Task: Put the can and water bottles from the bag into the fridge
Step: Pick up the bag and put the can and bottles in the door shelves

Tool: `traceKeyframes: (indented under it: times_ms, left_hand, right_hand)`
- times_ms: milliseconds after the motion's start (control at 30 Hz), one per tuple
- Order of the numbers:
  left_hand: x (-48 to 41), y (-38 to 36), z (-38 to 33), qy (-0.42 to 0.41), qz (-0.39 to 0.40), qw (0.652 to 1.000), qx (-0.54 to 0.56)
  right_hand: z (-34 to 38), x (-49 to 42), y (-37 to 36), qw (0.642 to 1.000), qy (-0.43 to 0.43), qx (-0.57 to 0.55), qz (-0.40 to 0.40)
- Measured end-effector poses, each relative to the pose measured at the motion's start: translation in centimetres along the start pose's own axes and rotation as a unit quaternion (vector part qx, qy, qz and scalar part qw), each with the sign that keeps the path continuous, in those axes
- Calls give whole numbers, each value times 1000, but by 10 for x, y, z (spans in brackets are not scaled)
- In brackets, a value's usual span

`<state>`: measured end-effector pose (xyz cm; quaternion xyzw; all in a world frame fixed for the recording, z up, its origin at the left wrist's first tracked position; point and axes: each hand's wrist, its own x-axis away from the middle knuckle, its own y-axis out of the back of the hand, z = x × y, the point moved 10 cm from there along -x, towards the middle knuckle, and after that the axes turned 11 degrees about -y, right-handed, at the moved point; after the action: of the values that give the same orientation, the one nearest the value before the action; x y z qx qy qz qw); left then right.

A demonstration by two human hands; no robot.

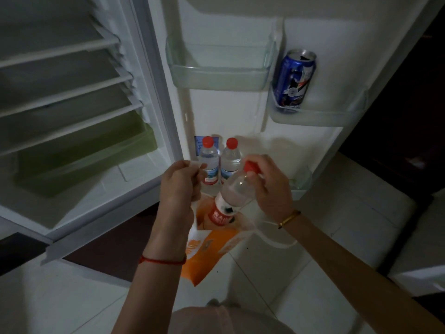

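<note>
Orange bag (204,256): it hangs in front of me below the open fridge door, over pale floor tiles (301,273), with its mouth facing up. One white handle loop droops free under my right wrist.
Left hand (179,182): my fingers are curled and pinch the bag's other white handle at the upper left of its mouth. A red string (161,260) circles this wrist.
Right hand (267,186): my thumb and fingers are curled round the neck of a bottle, just under its cap. A gold bracelet (289,218) sits on this wrist.
Held water bottle (231,196): clear with a red label, it is tilted so the red cap (251,167) points up and to the right. Its base is down in the bag's mouth.
Left door bottle (209,162): it stands upright at the left end of the lowest door shelf, red cap up. My left hand hides part of it.
Right door bottle (230,160): it stands upright just beside the first, on its right. The bottle I hold hides its lower part.
Blue can (295,80): it stands in the left corner of the small door bin, silver top up.
Small door bin (337,114): clear plastic, on the right side of the door.
Wide door bin (216,75): clear plastic, up and to the left of the can.
Fridge shelves (60,51): white, stacked on my left inside the fridge body.
Green drawer (84,150): it sits under the lowest shelf.
</note>
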<state>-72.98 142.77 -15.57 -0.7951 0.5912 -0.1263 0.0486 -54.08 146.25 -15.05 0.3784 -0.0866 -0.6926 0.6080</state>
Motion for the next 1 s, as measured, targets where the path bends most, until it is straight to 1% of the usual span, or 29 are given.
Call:
traceKeyframes:
  times_ms: [133, 200, 300, 500, 633, 767, 900, 1000]
  left_hand:
    - [1, 3, 13, 11, 0, 999, -31]
    - [0, 2, 14, 13, 4, 999, -36]
    - [-1, 0, 13, 11, 11, 999, -43]
    - [-4, 2, 12, 19, 3, 998, -53]
    - [-5, 1, 11, 19, -2, 999, -42]
    - [-6, -2, 9, 24, -2, 999, -43]
    - [-5, -8, 5, 17, 5, 999, -37]
    - [-5, -12, 2, 13, 11, 999, -37]
  right_hand:
    - [-6, -14, 43, 996, 1, 7, -88]
    - [-15, -21, 50, 994, -2, 21, -110]
    - [-35, -32, 49, 991, -35, 36, -120]
    - [-68, -62, 26, 990, -63, 74, -99]
    - [-85, -77, -4, 990, -79, 106, -52]
    - [-89, -84, -26, 989, -88, 121, -14]
    - [-90, -84, -37, 987, -94, 132, 7]
    - [-91, -83, -38, 987, -100, 127, 7]
